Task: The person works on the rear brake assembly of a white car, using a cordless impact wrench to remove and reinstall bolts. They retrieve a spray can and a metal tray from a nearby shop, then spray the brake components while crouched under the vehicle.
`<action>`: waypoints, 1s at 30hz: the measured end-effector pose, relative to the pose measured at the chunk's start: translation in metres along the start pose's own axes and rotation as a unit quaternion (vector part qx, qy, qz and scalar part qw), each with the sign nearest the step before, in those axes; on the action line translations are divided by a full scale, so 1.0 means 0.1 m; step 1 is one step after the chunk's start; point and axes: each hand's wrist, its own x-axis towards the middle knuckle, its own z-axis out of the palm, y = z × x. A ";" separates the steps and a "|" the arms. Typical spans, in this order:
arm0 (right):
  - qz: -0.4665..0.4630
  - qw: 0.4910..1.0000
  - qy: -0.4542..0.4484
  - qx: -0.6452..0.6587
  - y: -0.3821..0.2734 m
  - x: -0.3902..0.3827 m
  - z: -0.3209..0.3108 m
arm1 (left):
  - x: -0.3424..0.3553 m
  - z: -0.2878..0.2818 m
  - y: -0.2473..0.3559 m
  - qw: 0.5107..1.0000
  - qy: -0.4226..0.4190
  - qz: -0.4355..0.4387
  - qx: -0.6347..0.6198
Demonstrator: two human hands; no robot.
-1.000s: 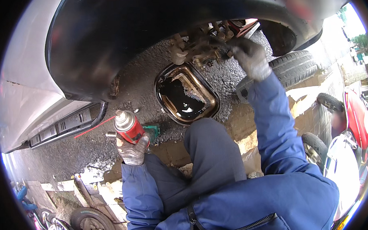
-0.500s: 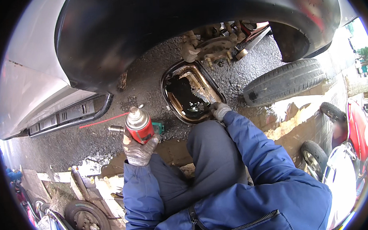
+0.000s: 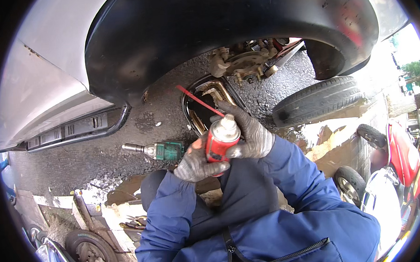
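In gloved hands (image 3: 224, 146), red spray can (image 3: 218, 144)

Under a raised car on wet gravel

A black wheel arch (image 3: 224, 32) curves over a bare hub (image 3: 244, 64); a loose tyre (image 3: 316, 100) lies flat to its right. A dark drip pan (image 3: 204, 108) sits below the hub, and a green impact wrench (image 3: 157, 150) lies on the gravel (image 3: 103, 159) left of it. A side step (image 3: 74, 132) runs under the silver body (image 3: 44, 91). A red motorcycle (image 3: 403, 155) stands at far right.

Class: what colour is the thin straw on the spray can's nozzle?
Red, like the spray can body; the straw shows clearly in the head view.
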 end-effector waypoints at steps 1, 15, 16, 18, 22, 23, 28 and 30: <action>0.014 1.000 0.028 0.007 -0.12 0.01 0.10 | 0.07 0.03 -0.01 0.995 -0.035 -0.022 -0.090; 0.071 0.799 0.243 -0.546 -0.39 0.61 -0.45 | 0.24 -0.03 -0.18 0.980 0.102 -0.041 0.168; 0.102 0.792 0.254 -0.545 -0.38 0.65 -0.44 | 0.24 -0.03 -0.17 0.979 0.096 -0.045 0.176; 0.130 0.802 0.244 -0.529 -0.36 0.74 -0.41 | 0.24 -0.02 -0.17 0.985 0.098 -0.031 0.137; 0.160 0.782 0.246 -0.550 -0.37 0.89 -0.32 | 0.24 -0.02 -0.19 0.976 0.110 -0.024 0.184; 0.173 0.781 0.256 -0.543 -0.38 0.90 -0.30 | 0.24 -0.02 -0.19 0.981 0.103 -0.006 0.167; 0.178 0.780 0.271 -0.535 -0.35 0.93 -0.23 | 0.22 -0.03 -0.19 0.988 0.115 -0.018 0.098; 0.166 0.765 0.279 -0.556 -0.34 0.95 -0.21 | 0.22 -0.03 -0.19 0.993 0.110 -0.011 0.048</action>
